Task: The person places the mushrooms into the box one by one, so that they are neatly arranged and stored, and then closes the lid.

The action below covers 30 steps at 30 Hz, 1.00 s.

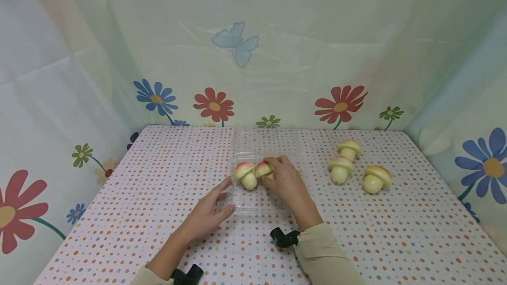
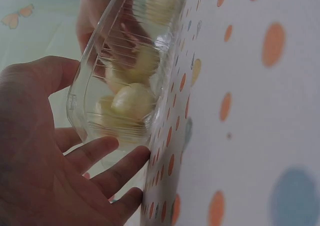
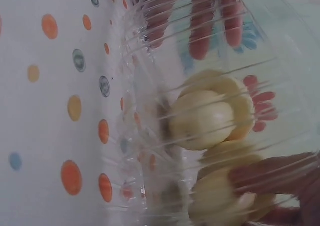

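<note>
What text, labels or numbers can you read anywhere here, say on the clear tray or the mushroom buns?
None: no readable word, number or brand shows in any view.
The clear tray bears only moulded ribs, with no label.
The mushroom buns are unmarked.
The tablecloth has only coloured dots, and the backdrop only printed flowers and a butterfly.

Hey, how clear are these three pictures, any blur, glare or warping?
Head view: sharp, evenly lit, soft shadows, wide-angle bending at the edges. Left wrist view: left hand soft and close, clear tray with light streaks. Right wrist view: ribbed plastic smears the mushroom bun behind it; right hand blurred.
</note>
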Available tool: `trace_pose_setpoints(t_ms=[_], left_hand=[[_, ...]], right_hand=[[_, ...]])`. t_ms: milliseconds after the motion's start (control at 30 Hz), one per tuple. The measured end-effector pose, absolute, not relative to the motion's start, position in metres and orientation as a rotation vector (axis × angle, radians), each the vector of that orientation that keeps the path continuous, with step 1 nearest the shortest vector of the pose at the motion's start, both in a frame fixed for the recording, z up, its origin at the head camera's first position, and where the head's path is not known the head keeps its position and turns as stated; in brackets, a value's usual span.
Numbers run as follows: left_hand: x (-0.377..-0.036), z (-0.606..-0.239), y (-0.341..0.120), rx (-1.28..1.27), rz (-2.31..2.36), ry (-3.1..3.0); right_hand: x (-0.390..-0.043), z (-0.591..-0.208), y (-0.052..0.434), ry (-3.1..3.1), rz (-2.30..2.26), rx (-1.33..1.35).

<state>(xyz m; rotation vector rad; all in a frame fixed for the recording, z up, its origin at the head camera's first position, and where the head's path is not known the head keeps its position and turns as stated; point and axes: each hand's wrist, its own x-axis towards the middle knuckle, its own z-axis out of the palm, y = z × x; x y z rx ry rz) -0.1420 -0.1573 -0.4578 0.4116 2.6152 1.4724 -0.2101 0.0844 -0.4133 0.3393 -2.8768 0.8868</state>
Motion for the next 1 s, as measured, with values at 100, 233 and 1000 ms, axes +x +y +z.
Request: trace_pose_setpoints(t_ms=[100,233,1000], left_hand=[[-0.142,-0.4573,-0.157,0.409,1.481,2.612],[-0.1422,-0.4575,-0.1571,0.406,1.493,2.602],[-0.1412,-0.4572,-0.1575,0.42,1.487,2.611]], right_hand=[[-0.2098,-0.4147,0.0836,-2.9,0.864,0.321],[-0.2094,-0.4161,0.0825,-2.926,0.792,0.316],[-0.2064,-0.4135,0.0834,-2.901,0.736,0.318]])
